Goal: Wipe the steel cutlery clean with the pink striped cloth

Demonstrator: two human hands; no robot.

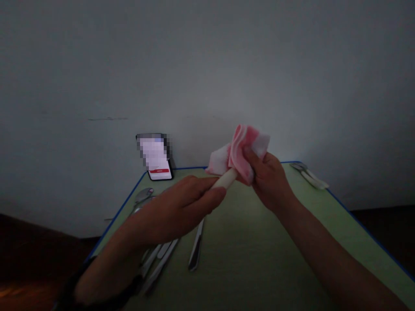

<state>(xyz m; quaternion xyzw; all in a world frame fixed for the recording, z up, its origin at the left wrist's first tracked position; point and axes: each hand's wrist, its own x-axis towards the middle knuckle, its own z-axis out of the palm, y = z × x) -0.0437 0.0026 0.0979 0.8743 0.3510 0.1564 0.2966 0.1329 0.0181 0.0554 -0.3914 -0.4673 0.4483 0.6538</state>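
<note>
Cloth (249,144) partly hides pale handle (227,178); left hand (183,209) obscures some cutlery (164,249); phone screen (155,153) pixelated.

Cloth (251,144): pink and white in broad patches; finer pattern, if any, too blurred to call. Held handle (226,179): off-white, plain. Table (246,246): green top, blue edging. Utensils (308,173) at far right corner: grey metal, off-white grips. Cutlery (164,249) toward left edge: silver-grey. Phone (171,170) at far left corner: black frame; pale lilac-white screen (154,151), one red bar (159,170). Wall (207,65) beyond far edge: grey, thin darker streak (107,119).
</note>
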